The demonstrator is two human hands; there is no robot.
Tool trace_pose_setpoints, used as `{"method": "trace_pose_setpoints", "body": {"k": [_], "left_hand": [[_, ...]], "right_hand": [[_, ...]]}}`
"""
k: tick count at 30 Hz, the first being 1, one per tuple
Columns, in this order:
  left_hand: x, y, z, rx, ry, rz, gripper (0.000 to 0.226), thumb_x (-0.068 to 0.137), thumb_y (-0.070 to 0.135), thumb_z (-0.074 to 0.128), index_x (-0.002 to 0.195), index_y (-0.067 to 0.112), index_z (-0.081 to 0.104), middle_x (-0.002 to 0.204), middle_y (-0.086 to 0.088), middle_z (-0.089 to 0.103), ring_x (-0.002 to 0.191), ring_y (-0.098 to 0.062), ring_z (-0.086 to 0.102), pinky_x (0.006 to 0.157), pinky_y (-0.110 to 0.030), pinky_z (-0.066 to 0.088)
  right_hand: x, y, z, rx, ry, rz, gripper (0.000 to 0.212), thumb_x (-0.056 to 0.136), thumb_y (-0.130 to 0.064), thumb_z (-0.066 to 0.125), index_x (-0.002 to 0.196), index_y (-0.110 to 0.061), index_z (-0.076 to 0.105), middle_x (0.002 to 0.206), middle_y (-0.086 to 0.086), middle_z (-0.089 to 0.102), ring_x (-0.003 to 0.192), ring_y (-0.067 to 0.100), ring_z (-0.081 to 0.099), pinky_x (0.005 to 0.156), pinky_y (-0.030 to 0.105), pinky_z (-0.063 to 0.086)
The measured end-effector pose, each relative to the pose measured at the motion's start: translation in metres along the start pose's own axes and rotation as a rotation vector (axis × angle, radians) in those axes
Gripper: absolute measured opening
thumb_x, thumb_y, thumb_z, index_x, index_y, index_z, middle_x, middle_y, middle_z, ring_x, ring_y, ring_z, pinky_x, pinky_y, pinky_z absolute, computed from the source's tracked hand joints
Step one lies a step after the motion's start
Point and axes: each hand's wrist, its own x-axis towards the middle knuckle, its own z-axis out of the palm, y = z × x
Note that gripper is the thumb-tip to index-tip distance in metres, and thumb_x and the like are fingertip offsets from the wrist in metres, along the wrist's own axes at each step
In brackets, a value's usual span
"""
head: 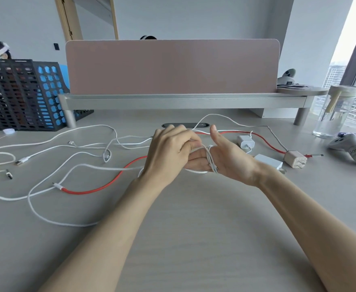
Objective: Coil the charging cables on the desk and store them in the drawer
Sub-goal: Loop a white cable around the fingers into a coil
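DESK TIDY-UP, MID-COIL: The person's right hand (227, 159) is held out flat, palm up and thumb raised. It serves as a spool for the white cable (210, 160), which sits in several turns round its straight fingers. The left hand (169, 152), just beside and partly over those fingers, is curled, its fingertips pinching the same cable to lay on a turn. The likeliest slip is at the spool itself: the fingers are straight and nothing clamps the turns, so they could slide off the fingertips and spring apart. The free length runs off beyond and to the left of the left hand, where it appears to cross a red cable (101, 187) and the loose white cables (53, 148). A firm pull there could tighten a tangle or drag the neighbouring cables across the tabletop (194, 207). Just beyond the right hand lies a white charger (245, 142), and further to its right a pink plug (295, 159). If either is on the line being wound, it could be towed or flipped. Well off to the right of that hand are a game controller (350, 147) and a glass jar (335, 114). No drawer is in view. The only writing is a few dark letters on the controller's grip, too blurred to read, and the chargers show no legible brand.
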Motion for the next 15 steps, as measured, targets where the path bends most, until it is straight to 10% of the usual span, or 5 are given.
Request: {"method": "trace_pose_setpoints", "body": {"k": [10, 15], "left_hand": [[0.001, -0.003, -0.001, -0.172, 0.025, -0.13, 0.009, 0.086, 0.018, 0.065, 0.082, 0.021, 0.072, 0.075, 0.016, 0.062, 0.078, -0.014, 0.055, 0.076, -0.033, 0.042], [0.0, -0.009, 0.0, -0.637, -0.275, -0.374, 0.027, 0.087, 0.018, 0.052, 0.076, 0.036, 0.07, 0.066, 0.01, 0.066, 0.065, -0.003, 0.062, 0.071, -0.034, 0.05]], "right_hand": [[-0.006, -0.004, 0.0, -0.16, -0.012, -0.043, 0.096, 0.097, -0.063, 0.007, 0.112, 0.016, 0.061, 0.107, 0.028, 0.07, 0.094, 0.035, 0.066, 0.096, 0.033, 0.043], [-0.01, -0.012, 0.005, 0.05, -0.129, -0.089, 0.093, 0.091, -0.065, 0.013, 0.097, 0.01, 0.068, 0.094, 0.03, 0.071, 0.081, 0.035, 0.066, 0.087, 0.032, 0.049]]}}
